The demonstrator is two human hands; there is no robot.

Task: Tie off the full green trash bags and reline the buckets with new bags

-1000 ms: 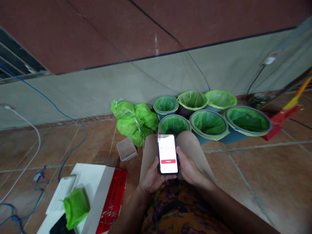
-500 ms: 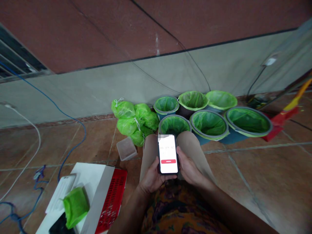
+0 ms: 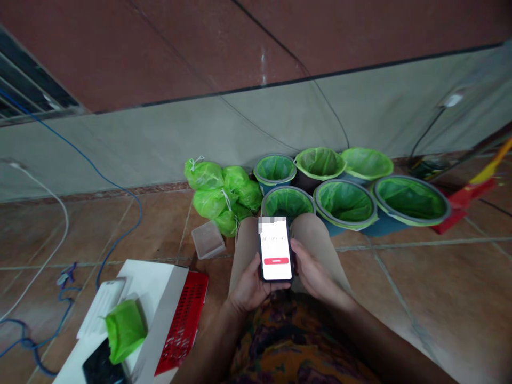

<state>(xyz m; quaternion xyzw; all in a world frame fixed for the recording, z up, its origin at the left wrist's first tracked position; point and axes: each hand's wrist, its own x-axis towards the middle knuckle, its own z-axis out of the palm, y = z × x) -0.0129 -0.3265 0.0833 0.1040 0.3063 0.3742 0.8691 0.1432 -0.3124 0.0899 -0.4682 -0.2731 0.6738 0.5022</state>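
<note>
A smartphone (image 3: 276,250) with a bright white screen, showing a timer and a red button, is held upright between my knees. My left hand (image 3: 251,285) wraps its lower left side, with fingers behind and under the bottom edge. Along the right edge my right hand (image 3: 309,269) is closed against the phone, its thumb beside the screen and its other fingers mostly hidden. Beyond my knees stand several bins (image 3: 344,204) lined with green bags. Left of them lie knotted green bags (image 3: 210,202) in a heap.
A clear plastic tub (image 3: 208,241) sits on the tiled floor. At lower left, a white box (image 3: 148,277) carries a folded green bag (image 3: 126,325) and a dark phone (image 3: 102,362), beside a red basket (image 3: 186,314). A blue cable (image 3: 120,242) crosses the floor; a red dustpan (image 3: 466,205) stands right.
The view has shifted slightly, so the scene sits a little differently in the picture. Both hands keep their hold on the smartphone.
</note>
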